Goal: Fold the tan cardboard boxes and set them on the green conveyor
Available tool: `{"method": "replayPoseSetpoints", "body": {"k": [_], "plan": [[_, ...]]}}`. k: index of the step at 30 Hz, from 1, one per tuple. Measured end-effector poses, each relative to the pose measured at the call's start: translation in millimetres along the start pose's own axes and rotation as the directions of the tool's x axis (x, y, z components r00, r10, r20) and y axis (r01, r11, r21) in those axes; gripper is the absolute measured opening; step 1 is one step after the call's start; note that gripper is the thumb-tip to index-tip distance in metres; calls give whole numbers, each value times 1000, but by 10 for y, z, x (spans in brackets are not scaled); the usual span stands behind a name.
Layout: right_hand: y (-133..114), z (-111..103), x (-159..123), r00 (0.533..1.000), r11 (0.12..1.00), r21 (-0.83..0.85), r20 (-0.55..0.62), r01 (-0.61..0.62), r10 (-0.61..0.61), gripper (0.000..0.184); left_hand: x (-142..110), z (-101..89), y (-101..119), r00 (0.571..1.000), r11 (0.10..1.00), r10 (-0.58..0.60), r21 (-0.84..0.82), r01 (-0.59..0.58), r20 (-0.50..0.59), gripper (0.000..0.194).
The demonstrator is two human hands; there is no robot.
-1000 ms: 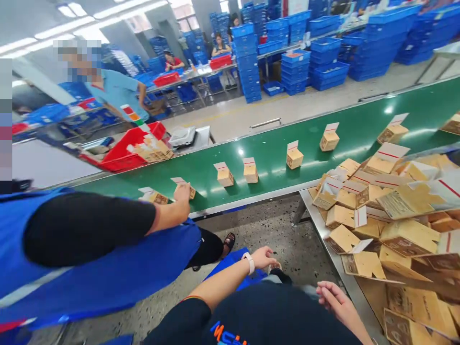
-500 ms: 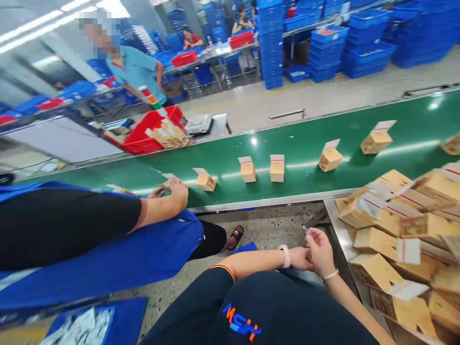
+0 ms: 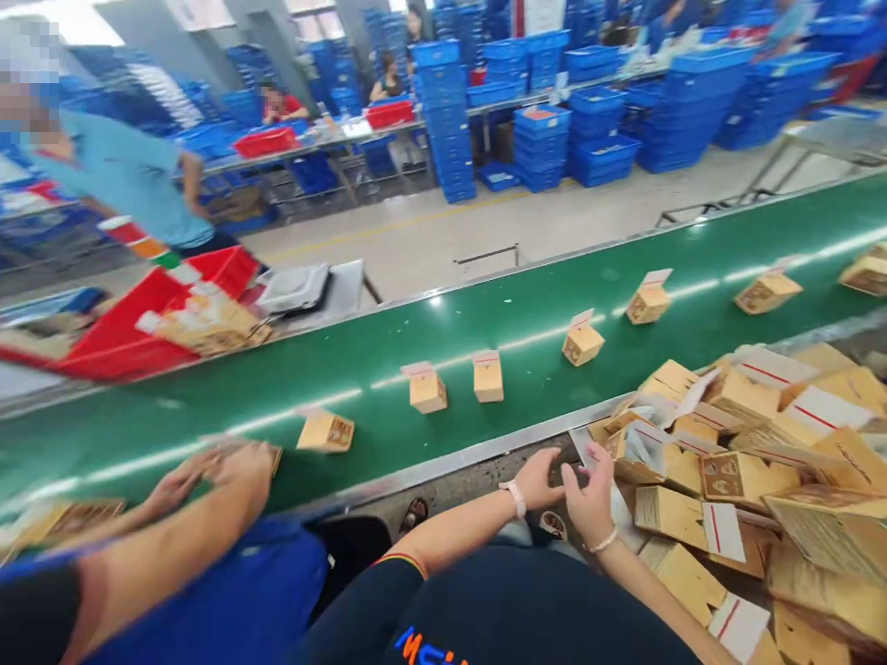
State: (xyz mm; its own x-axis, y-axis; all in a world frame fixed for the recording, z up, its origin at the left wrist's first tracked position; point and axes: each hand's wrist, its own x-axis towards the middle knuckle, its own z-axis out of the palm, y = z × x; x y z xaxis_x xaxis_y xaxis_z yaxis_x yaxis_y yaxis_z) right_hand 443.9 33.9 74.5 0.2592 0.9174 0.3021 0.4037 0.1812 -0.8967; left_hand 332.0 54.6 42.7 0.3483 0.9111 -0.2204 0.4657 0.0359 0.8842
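Your left hand (image 3: 535, 480), with a white watch band on its wrist, and your right hand (image 3: 589, 499), with a pale bracelet, hang close together, fingers curled toward each other and nearly meeting. Whether they pinch anything is too small to tell. A strip of white card (image 3: 615, 499) stands just beside your right hand, at the near corner of the heap of kraft cartons (image 3: 735, 480). The heap fills the metal desk (image 3: 845, 331) on your right, its cartons lying loose and tilted at all angles, many with a white tab striped in red (image 3: 722, 533). To your left, a narrow strip of concrete floor (image 3: 478, 485) separates your hands from the steel rail (image 3: 443, 465) along the green conveyor belt (image 3: 527, 388). The heap's corner comes almost to that rail. Small folded boxes (image 3: 489, 377) stand well apart along the belt, leaving open green between them, and one box (image 3: 324, 431) lies on its side nearest the co-worker's blurred hands (image 3: 222, 471) at the belt's near edge. Across the belt, a red crate (image 3: 139, 332) holds a load of cartons, just beside a scale (image 3: 295, 288) on a steel desk (image 3: 346, 286). Stacks of blue crates (image 3: 443, 120) fill the far side of the room.
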Motion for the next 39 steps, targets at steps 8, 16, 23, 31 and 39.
{"method": "replayPoseSetpoints", "body": {"k": [8,16,23,31,39], "plan": [[-49,-468,-551,947,977,-147,-303,-154,104,26,945,402,297,850,893,410,43,-447,330,87],[225,-294,-717,948,824,-557,-305,-106,-85,37,1001,-174,79,563,799,475,-62,-599,677,74],[531,-296,-538,999,760,-649,5,-27,40,50,1089,-313,219,470,636,374,147,-758,799,78],[667,-284,-611,993,859,-512,-102,2,-63,38,981,-264,535,507,479,274,341,-808,817,61],[668,-95,-464,914,927,-313,-399,-207,70,41,1027,-228,377,508,690,388,123,-713,769,54]]}}
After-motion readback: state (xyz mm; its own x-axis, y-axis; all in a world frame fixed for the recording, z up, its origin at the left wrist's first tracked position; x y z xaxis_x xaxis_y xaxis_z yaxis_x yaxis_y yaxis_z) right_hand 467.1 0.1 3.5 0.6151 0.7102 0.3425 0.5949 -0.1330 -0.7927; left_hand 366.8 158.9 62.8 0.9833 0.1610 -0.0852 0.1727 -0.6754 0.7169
